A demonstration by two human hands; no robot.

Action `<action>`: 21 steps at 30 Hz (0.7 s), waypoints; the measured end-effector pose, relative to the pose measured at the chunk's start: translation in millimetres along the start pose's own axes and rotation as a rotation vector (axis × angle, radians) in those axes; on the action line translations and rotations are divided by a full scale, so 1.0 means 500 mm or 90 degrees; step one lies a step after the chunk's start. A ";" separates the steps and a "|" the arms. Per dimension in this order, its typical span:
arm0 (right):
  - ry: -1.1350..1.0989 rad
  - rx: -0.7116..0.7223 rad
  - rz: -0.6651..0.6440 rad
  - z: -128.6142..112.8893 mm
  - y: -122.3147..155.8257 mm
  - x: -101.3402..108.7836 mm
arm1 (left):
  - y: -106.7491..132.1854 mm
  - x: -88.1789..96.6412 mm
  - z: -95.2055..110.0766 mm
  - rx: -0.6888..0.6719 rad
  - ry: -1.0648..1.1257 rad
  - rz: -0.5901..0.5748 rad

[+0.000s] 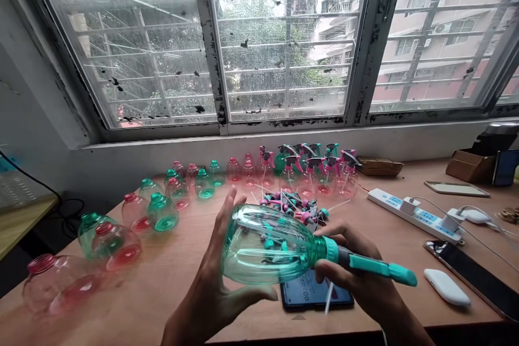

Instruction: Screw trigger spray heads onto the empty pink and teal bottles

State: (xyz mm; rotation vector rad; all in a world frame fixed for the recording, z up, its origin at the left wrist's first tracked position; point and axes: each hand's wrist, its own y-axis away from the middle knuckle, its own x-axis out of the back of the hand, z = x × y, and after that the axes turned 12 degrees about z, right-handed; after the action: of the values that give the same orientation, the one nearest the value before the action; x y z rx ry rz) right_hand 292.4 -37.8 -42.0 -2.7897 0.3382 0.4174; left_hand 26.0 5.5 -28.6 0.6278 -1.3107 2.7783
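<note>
1. Fingers (221, 221) of the left hand (214, 286), in the head view, curve wide around the base of the green bottle (263, 246), presumably to steady its broad body.
2. Fingers of the right hand (360, 275) clamp around the spray head (368, 265) at the bottle's neck (narrower, so likely easier to grip).
3. Bottle and spray head are held sideways above the counter (174, 270), partly over a phone (312, 294), probably keeping both ends reachable.
4. Loose spray heads (306, 211) lie piled just beyond, seemingly for easy reach.
</note>
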 end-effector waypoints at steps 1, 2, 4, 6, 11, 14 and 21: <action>0.003 0.001 -0.001 0.000 -0.001 0.001 | -0.001 0.001 0.001 0.004 -0.008 0.003; 0.002 -0.002 -0.005 0.001 -0.003 0.002 | -0.003 0.002 0.000 -0.003 -0.009 0.004; -0.014 -0.014 -0.021 0.003 -0.006 0.003 | -0.003 0.000 -0.004 -0.040 0.003 0.005; -0.043 -0.034 -0.043 0.005 -0.008 0.003 | -0.002 -0.003 -0.008 -0.078 0.014 0.010; -0.030 -0.033 -0.025 0.002 0.000 -0.003 | 0.000 -0.002 -0.006 -0.015 0.030 0.010; -0.009 -0.024 -0.014 0.001 0.000 -0.004 | -0.004 0.003 -0.003 0.022 0.031 0.010; -0.064 -0.055 -0.075 0.014 -0.012 -0.002 | 0.010 0.000 -0.008 -0.039 0.047 -0.005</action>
State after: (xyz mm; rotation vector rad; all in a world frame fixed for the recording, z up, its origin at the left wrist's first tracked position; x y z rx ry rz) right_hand 291.3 -30.0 -46.5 -2.8414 0.1348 0.5534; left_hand 23.7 5.2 -34.3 0.5200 -1.3704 2.7146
